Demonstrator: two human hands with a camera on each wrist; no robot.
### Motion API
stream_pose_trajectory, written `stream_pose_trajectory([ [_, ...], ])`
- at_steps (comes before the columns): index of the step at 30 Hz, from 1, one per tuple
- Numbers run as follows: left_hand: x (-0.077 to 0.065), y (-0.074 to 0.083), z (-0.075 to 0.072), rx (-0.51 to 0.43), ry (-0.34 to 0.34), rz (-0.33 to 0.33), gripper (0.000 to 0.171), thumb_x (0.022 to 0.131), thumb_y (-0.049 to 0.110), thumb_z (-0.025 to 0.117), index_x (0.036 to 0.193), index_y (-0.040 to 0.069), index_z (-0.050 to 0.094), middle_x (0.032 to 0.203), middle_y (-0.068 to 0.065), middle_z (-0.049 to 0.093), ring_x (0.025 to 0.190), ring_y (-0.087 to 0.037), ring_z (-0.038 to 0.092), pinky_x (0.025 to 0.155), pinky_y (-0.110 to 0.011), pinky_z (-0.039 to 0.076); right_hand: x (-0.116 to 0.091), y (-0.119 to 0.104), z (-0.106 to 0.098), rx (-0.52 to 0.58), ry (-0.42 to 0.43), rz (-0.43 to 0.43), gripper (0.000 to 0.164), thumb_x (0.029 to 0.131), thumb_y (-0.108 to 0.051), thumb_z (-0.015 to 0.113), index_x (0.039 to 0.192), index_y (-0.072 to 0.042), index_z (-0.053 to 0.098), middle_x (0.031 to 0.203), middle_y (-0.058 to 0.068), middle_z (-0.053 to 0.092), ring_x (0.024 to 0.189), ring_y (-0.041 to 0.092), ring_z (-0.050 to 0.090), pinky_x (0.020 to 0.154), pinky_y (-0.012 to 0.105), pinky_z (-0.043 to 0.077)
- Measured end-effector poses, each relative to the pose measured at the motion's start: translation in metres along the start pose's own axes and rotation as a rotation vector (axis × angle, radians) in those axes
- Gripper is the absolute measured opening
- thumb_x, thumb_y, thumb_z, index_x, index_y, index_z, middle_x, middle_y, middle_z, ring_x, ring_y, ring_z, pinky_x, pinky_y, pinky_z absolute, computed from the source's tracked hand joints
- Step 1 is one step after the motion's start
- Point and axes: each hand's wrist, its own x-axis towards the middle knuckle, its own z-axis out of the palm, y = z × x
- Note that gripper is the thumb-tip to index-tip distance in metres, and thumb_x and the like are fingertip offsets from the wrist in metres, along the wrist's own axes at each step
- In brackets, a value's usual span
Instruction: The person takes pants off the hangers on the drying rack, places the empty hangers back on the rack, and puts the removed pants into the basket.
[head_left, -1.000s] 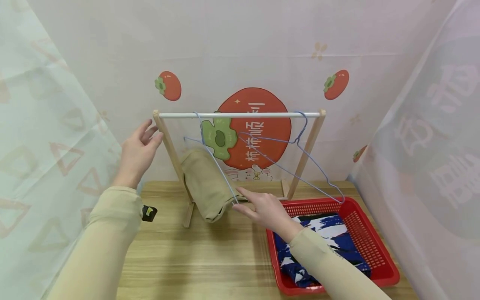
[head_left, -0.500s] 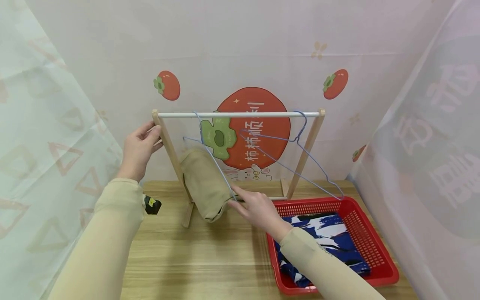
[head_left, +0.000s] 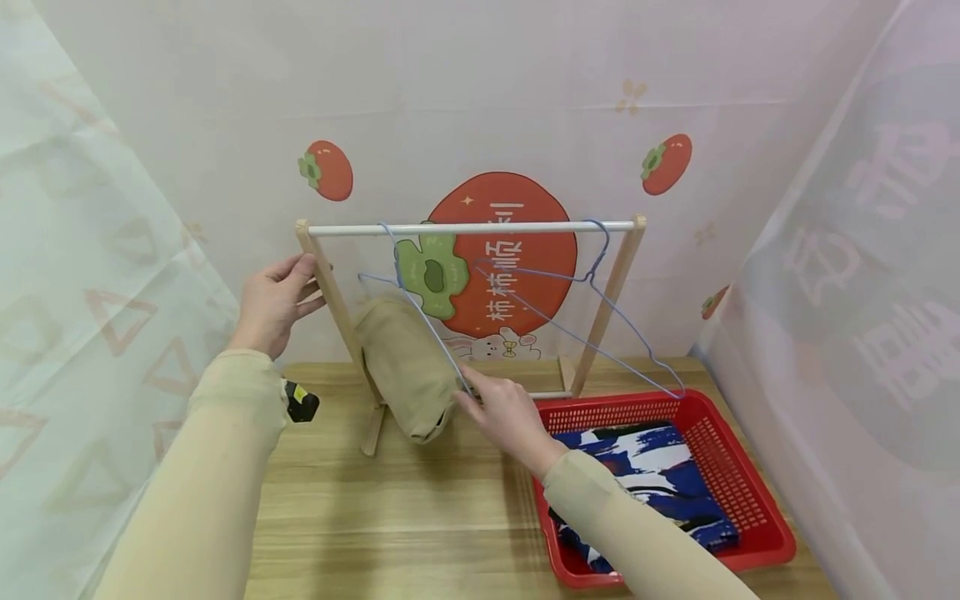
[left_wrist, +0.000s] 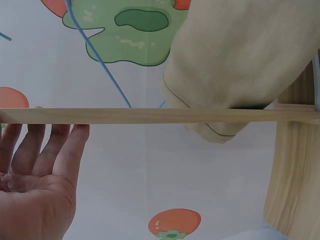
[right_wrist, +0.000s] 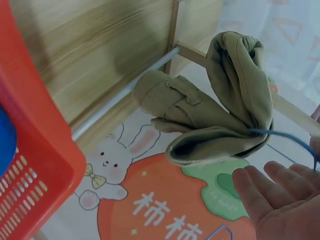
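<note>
In the head view, my left hand (head_left: 270, 304) holds the left wooden post of a small clothes rack (head_left: 341, 321), thumb in front and a fingertip showing past its far side. In the left wrist view the other fingertips meet the post (left_wrist: 150, 116). Folded khaki trousers (head_left: 408, 367) hang over a blue wire hanger (head_left: 426, 321) hooked on the rack's white rail (head_left: 487, 227). My right hand (head_left: 504, 412) pinches the hanger's near lower corner between thumb and index finger. In the right wrist view its other fingers extend below the wire (right_wrist: 287, 135), beside the trousers (right_wrist: 220, 107).
A second blue hanger (head_left: 630, 321) hangs bare near the rail's right end. Below it stands a red plastic basket (head_left: 738, 467) with folded blue-and-white patterned cloth (head_left: 660, 462) inside. The wooden tabletop (head_left: 390, 533) runs back to a printed backdrop (head_left: 465, 100).
My left hand has come rightward onto the post, its fingers closing against it. My right hand has moved slightly left and up with the hanger's near end. The trousers stay hanging on it.
</note>
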Motion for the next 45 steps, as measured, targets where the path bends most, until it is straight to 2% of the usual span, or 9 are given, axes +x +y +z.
stream_pose_trajectory([
  [3,0.001,0.000,0.000,0.004,0.003,0.000,0.077,0.090,0.047,0.069,0.151,0.005,0.049,0.122,0.004,0.071,0.141,-0.030,0.049,0.101,-0.038,0.051,0.002,-0.002,0.003,0.015,-0.002,0.045,0.026,0.105,-0.021,0.058,0.127,-0.008,0.066,0.084,0.004,0.072,0.064,0.018,0.065,0.056,0.038,0.054],
  [7,0.000,-0.001,0.001,0.025,0.015,0.007,0.077,0.090,0.049,0.068,0.150,0.006,0.050,0.118,0.006,0.071,0.141,-0.031,0.048,0.100,-0.039,0.051,0.002,0.002,0.005,0.045,0.003,0.127,0.013,0.109,-0.019,0.049,0.110,-0.009,0.057,0.062,-0.002,0.048,0.053,0.016,0.050,0.048,0.033,0.043],
  [11,0.002,-0.003,0.002,0.040,0.023,0.005,0.075,0.090,0.050,0.068,0.149,0.007,0.052,0.117,0.007,0.071,0.141,-0.030,0.049,0.098,-0.038,0.052,0.001,0.012,0.005,0.078,0.041,0.159,0.015,0.111,-0.019,0.045,0.101,-0.010,0.050,0.058,-0.004,0.037,0.049,0.013,0.040,0.045,0.028,0.033],
  [18,0.005,-0.004,0.002,0.044,0.029,0.012,0.074,0.089,0.051,0.068,0.147,0.008,0.055,0.113,0.010,0.072,0.139,-0.029,0.051,0.094,-0.035,0.055,0.001,0.024,0.005,0.117,0.105,0.150,0.015,0.110,-0.017,0.046,0.106,-0.008,0.058,0.066,0.003,0.057,0.054,0.012,0.044,0.051,0.030,0.038],
  [22,0.003,-0.004,0.003,0.048,0.032,0.018,0.074,0.088,0.052,0.068,0.147,0.008,0.056,0.113,0.010,0.073,0.140,-0.030,0.050,0.095,-0.036,0.055,0.002,0.027,0.005,0.127,0.130,0.133,0.019,0.110,-0.019,0.046,0.108,-0.007,0.060,0.063,-0.002,0.048,0.053,0.012,0.042,0.051,0.029,0.037],
  [29,0.002,-0.005,0.005,0.047,0.041,0.023,0.072,0.089,0.052,0.067,0.145,0.008,0.057,0.113,0.009,0.073,0.139,-0.030,0.051,0.092,-0.034,0.056,0.003,0.034,0.004,0.113,0.248,0.092,0.020,0.105,-0.020,0.059,0.088,-0.010,0.053,0.059,-0.007,0.041,0.049,0.008,0.040,0.046,0.025,0.033],
  [35,0.003,-0.006,0.005,0.055,0.050,0.024,0.073,0.089,0.053,0.067,0.145,0.007,0.057,0.114,0.008,0.072,0.138,-0.031,0.051,0.093,-0.034,0.056,0.008,0.038,0.002,0.153,0.317,0.042,0.019,0.103,-0.018,0.062,0.086,-0.011,0.058,0.058,-0.003,0.050,0.046,0.004,0.037,0.043,0.022,0.030],
  [40,0.003,-0.007,0.006,0.076,0.058,0.021,0.074,0.089,0.054,0.065,0.145,0.006,0.057,0.119,0.004,0.069,0.139,-0.031,0.051,0.095,-0.036,0.054,0.010,0.039,0.000,0.129,0.388,0.008,0.010,0.104,-0.010,0.058,0.098,-0.004,0.063,0.078,0.009,0.072,0.050,0.014,0.056,0.046,0.029,0.047],
  [45,0.002,-0.006,0.008,0.103,0.073,0.023,0.074,0.090,0.055,0.063,0.145,0.007,0.057,0.126,-0.001,0.066,0.139,-0.031,0.051,0.096,-0.036,0.054,0.010,0.041,-0.007,0.098,0.368,-0.059,0.009,0.105,-0.008,0.055,0.108,-0.002,0.061,0.092,0.012,0.077,0.075,0.025,0.076,0.065,0.038,0.062],
])
